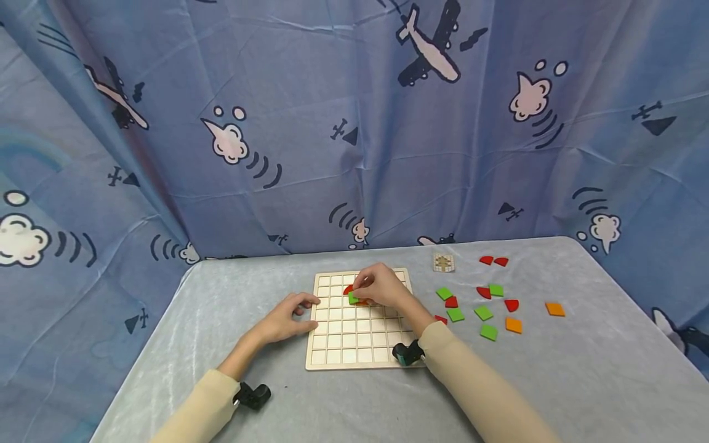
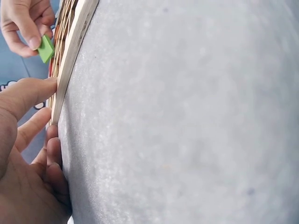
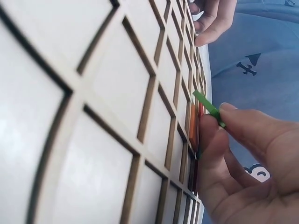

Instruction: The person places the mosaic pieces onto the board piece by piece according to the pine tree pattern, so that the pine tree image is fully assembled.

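My right hand (image 1: 382,286) pinches a green square tile (image 3: 208,106) between thumb and fingertips over the wooden grid board (image 1: 332,358). In the right wrist view the tile is tilted, one edge toward the grid. Close by, a red quarter-round piece (image 1: 348,289) and an orange tile (image 3: 193,123) lie in the board's cells, partly hidden by the right hand in the head view. At the board's left edge, my left hand (image 1: 285,319) touches the rim with thumb and fingertips, fingers loosely bent. The left wrist view shows its thumb (image 2: 35,91) against that wooden edge.
Right of the board lie several loose pieces: green squares (image 1: 484,313), red quarter-rounds (image 1: 512,305) and orange squares (image 1: 513,325). A small patterned card (image 1: 443,263) lies near the table's back edge. A blue printed curtain (image 1: 310,154) hangs behind the grey-covered table (image 1: 232,289).
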